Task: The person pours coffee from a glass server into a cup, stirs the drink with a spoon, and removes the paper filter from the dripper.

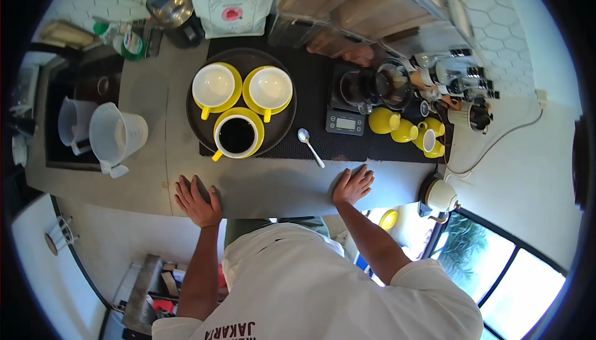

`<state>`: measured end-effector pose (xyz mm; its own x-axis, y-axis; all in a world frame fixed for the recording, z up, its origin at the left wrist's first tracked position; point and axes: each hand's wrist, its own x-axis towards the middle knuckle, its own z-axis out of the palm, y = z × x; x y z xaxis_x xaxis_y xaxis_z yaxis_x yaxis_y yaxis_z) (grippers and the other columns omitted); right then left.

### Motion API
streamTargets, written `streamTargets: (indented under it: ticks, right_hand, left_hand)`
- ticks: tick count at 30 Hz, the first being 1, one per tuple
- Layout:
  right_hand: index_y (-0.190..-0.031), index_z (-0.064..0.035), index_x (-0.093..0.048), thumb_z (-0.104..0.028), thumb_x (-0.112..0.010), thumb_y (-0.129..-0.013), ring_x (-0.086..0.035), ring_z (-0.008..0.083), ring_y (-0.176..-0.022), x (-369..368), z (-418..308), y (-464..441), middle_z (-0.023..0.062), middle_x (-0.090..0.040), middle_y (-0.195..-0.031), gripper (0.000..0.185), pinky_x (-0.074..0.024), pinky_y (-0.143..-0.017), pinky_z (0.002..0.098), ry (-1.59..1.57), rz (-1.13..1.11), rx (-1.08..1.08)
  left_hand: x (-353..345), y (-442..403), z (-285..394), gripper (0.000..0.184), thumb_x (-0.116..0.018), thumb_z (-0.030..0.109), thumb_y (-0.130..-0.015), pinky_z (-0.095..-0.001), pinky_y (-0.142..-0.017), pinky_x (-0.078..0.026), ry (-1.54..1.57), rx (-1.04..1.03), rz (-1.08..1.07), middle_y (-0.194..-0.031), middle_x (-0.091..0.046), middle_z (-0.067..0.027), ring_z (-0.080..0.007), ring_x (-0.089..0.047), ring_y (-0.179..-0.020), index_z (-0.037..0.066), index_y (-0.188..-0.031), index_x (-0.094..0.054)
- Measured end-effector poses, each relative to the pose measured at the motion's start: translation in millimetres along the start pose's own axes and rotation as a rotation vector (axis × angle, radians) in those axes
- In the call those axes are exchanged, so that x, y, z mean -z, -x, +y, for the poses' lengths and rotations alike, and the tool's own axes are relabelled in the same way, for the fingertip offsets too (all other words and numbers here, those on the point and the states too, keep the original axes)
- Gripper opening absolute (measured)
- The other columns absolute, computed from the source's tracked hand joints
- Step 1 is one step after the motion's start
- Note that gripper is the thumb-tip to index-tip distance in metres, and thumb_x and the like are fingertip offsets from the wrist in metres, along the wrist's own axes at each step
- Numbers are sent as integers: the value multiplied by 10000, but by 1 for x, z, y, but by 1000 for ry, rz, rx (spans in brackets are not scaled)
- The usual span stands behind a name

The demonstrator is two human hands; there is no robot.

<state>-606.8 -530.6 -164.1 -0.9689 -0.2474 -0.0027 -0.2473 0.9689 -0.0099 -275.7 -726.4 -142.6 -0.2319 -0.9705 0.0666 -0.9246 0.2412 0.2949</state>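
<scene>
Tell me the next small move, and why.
Probably reach the right hand to the spoon: it lies just beyond that hand, which rests on the counter holding nothing, and the nearest cup on the tray holds dark liquid.

Bench, left of centre: round tray (282, 129), one; yellow cups (212, 85), three — saucers (260, 130), three. Toward near edge, centre: spoon (309, 146), one. Left end: jugs (118, 132), two. Toward right end: scale (345, 122), one; further cups (385, 121), overlapping — exact count unclear.
</scene>
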Motion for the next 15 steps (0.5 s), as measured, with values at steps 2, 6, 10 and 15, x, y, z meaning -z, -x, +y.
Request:
streamTargets:
  ticks: [2,6,10,15]
  right_hand:
    - [-1459,-122,-217,-500,-398,-919,-133,386,-1391,-1,7,-2,193,-182,-1499,684,-115,-1094,566,-12,-32,-13]
    - [-1196,-52,-543,-248,-614,-852,-469,364,-1176,30,51,-46,225,-512,-1243,403,-358,-989,465,-407,-210,288]
    - [-959,-14,-632,-105,-603,-878,-624,201,-797,164,-14,-112,113,-649,-878,125,-484,-713,312,-757,86,391]
    - [-1014,-29,-620,-181,-636,-860,-642,239,-719,244,-98,-206,123,-649,-827,218,-499,-641,331,-813,204,721]
  left_hand:
    - [1,1,2,543,-498,427,-865,-543,-1096,-138,3,27,1,-1458,-323,-171,-381,-238,-1366,109,-1304,-466]
    - [-1,3,2,556,-498,422,-862,-539,-1102,-128,-21,22,1,-1470,-295,-158,-372,-207,-1378,117,-1322,-432]
    - [-1,5,4,571,-500,424,-864,-537,-1106,-118,-50,25,-3,-1478,-272,-152,-365,-185,-1386,117,-1336,-406]
    - [1,5,6,574,-508,409,-865,-530,-1114,-105,-56,26,-12,-1484,-260,-149,-361,-170,-1391,115,-1345,-394]
